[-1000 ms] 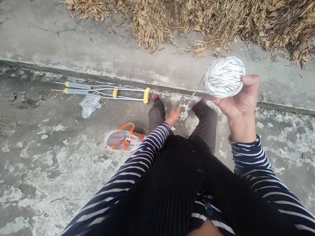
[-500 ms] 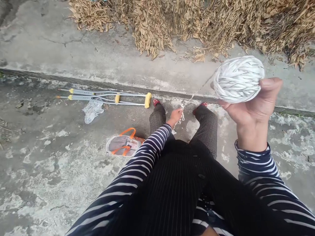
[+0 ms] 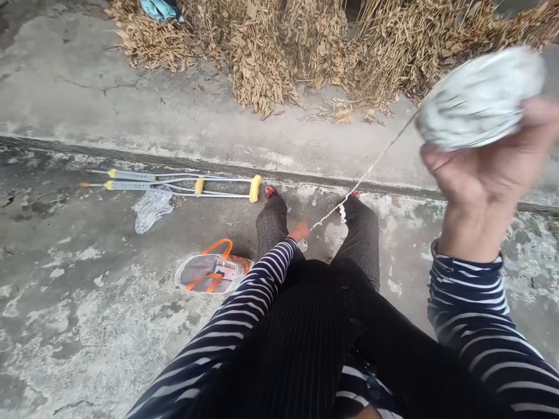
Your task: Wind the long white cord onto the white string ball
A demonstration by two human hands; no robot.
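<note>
A large ball of white yarn (image 3: 480, 99), blurred by motion, is gripped in my right hand (image 3: 484, 169) at the upper right, with the thumb on its right side. From the ball a taut strand of yarn (image 3: 379, 160) slants down to my left hand (image 3: 299, 231), which is closed on it low between my legs. A white crocheted or curled piece (image 3: 342, 213) dangles beside my right leg, and a small loop of yarn hangs just beneath my left hand.
Two crutches (image 3: 174, 177) with yellow pads lie left of my feet, beside a clear plastic bag (image 3: 151, 208). An orange-handled bag (image 3: 181, 276) stands nearer me. A low concrete ledge (image 3: 192, 125) runs across, with dry leafy stalks (image 3: 262, 70) and blue cloth (image 3: 159, 9) beyond.
My right hand has moved up and to the right with the ball. My left hand has come slightly closer to me. The strand between them is now longer and straight, and the blue cloth shows more.
</note>
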